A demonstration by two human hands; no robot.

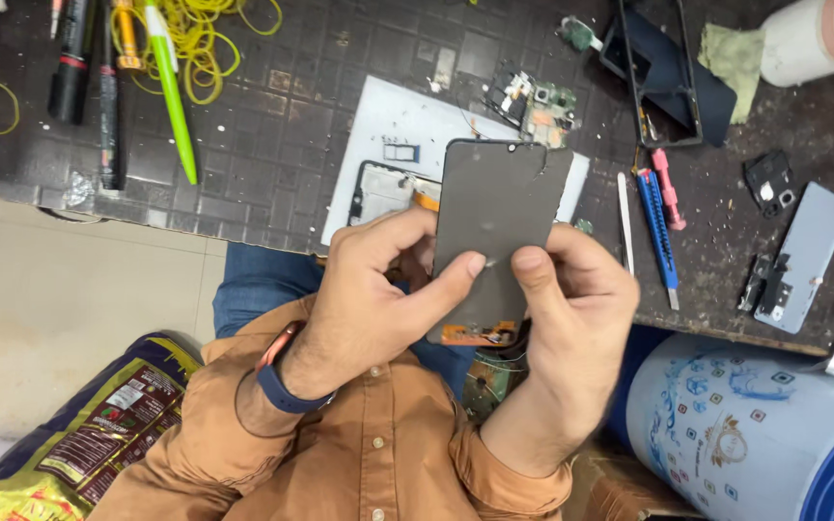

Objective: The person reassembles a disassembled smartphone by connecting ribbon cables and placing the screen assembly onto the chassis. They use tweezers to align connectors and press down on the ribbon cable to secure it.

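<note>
We held the phone screen panel [496,227] between both hands above the edge of the bench, its dark, matte back turned up toward us. Our left hand [378,289] pinched it from nine o'clock, thumb pressed flat on the panel's lower face and fingers curled behind; our right hand [571,299] pinched it from three o'clock, thumb tip set beside the left one. We judged that so thin and stiff a sheet wanted light, even pressure near the edges, no twisting, and care for the orange flex ribbon [480,334] hanging at six o'clock. Just behind the panel, at twelve o'clock, lay a white mat [388,121] with an opened phone frame [378,191] on it, and a small green circuit board [538,104] beyond. At three o'clock lay a blue-handled tool [658,232], a white spudger [625,217] and a pale blue back cover [808,253]. At ten o'clock a green pen [171,92] and yellow rubber bands [200,43] rested on the dark, gridded, dusty bench top [282,145].
</note>
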